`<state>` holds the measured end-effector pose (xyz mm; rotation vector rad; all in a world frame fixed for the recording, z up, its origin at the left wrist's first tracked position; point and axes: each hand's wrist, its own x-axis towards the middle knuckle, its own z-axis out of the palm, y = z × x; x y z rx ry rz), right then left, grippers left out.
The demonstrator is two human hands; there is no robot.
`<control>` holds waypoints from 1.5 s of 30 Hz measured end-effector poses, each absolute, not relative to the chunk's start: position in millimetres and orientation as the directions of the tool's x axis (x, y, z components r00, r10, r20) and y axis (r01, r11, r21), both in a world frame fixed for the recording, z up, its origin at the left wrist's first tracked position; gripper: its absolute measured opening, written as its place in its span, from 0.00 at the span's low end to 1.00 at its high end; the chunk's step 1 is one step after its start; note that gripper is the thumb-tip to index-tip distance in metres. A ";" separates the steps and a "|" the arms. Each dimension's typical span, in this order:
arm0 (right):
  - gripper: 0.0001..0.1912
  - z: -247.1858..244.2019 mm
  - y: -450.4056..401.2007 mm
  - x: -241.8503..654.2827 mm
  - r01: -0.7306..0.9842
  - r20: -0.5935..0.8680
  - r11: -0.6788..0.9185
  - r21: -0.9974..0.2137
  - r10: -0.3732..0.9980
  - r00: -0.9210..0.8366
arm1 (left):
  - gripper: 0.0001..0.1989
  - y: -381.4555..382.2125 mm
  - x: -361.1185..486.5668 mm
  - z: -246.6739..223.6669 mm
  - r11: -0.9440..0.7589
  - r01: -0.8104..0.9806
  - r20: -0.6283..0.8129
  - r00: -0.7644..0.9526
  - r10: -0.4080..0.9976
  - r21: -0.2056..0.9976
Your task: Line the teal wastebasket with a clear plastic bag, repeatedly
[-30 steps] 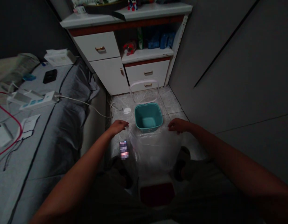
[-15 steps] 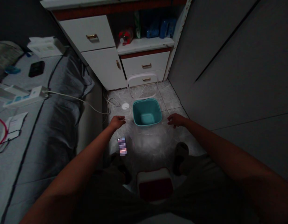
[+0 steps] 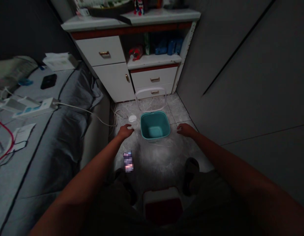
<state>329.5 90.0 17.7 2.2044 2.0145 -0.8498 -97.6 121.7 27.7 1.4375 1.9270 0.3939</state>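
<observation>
A teal bucket (image 3: 155, 131) stands on the grey tiled floor, its white handle (image 3: 152, 110) raised behind it. To its left is my left hand (image 3: 126, 130), fingers apart and nothing held. My right hand (image 3: 185, 129) hovers on the bucket's right side, fingers slightly curled, without anything in it. Neither hand touches the bucket. Below my left hand lies a phone-like thing (image 3: 128, 162), its surface pixelated. A small white object (image 3: 132, 118) rests on the floor beyond my left hand.
White drawers (image 3: 154, 77) stand behind the bucket. A grey-covered bed (image 3: 48, 131) with a power strip (image 3: 37, 109) is at the left, a grey panel (image 3: 252, 72) at the right. Near my feet sits a white and dark red stool-like object (image 3: 163, 196). A cable trails left.
The view has tilted up, so the cabinet top now shows and the floor things sit lower in the picture. My left hand has spread its thumb and fingers a little.
</observation>
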 end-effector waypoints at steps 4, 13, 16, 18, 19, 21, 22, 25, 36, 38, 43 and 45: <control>0.21 29.3 92.7 323.0 0.917 -0.321 -0.221 -0.333 0.940 0.111 | 0.26 101.8 -87.5 82.1 0.209 0.740 -0.202 -0.100 0.974 0.640; 0.25 79.4 170.2 293.6 0.692 -0.305 -0.344 -0.635 0.934 0.184 | 0.24 47.0 -89.2 139.2 0.109 0.640 -0.183 0.051 0.982 0.761; 0.33 105.4 210.9 271.7 0.559 -0.352 -0.395 -0.729 0.917 0.189 | 0.22 48.6 -91.7 137.4 0.109 0.736 -0.226 0.061 0.972 0.668; 0.37 119.5 232.2 260.0 0.494 -0.359 -0.406 -0.769 0.914 0.191 | 0.22 49.9 -93.6 139.1 0.108 0.790 -0.238 0.049 0.970 0.603; 0.38 124.5 240.0 256.2 0.482 -0.362 -0.408 -0.775 0.913 0.189 | 0.23 50.2 -94.5 140.7 0.109 0.808 -0.239 0.041 0.970 0.579; 0.37 129.3 249.2 253.9 0.488 -0.377 -0.414 -0.768 0.909 0.177 | 0.23 50.1 -96.0 144.4 0.115 0.825 -0.240 0.026 0.970 0.553; 0.36 129.1 250.5 255.1 0.494 -0.389 -0.418 -0.763 0.906 0.167 | 0.23 50.1 -96.7 146.0 0.120 0.826 -0.244 0.022 0.970 0.551; 0.32 120.5 242.0 265.2 0.490 -0.426 -0.434 -0.756 0.894 0.136 | 0.24 50.3 -98.6 148.0 0.140 0.820 -0.267 0.016 0.963 0.556; 0.12 85.2 116.1 294.7 0.750 -0.641 -0.420 -0.511 0.767 -0.006 | 0.15 60.1 -88.5 127.3 -0.049 0.792 -0.142 0.170 0.975 0.609; 0.10 89.5 89.8 295.8 0.822 -0.651 -0.321 -0.471 0.755 -0.078 | 0.17 66.5 -82.0 118.1 -0.100 0.782 -0.122 0.219 0.968 0.615; 0.09 92.1 36.0 295.8 0.813 -0.617 -0.079 -0.577 0.694 -0.371 | 0.16 81.1 -71.5 82.9 -0.047 0.753 -0.181 0.218 0.959 0.656; 0.09 85.9 26.5 296.6 0.826 -0.557 0.042 -0.562 0.719 -0.415 | 0.15 83.6 -70.9 67.1 -0.022 0.759 -0.222 0.218 0.951 0.651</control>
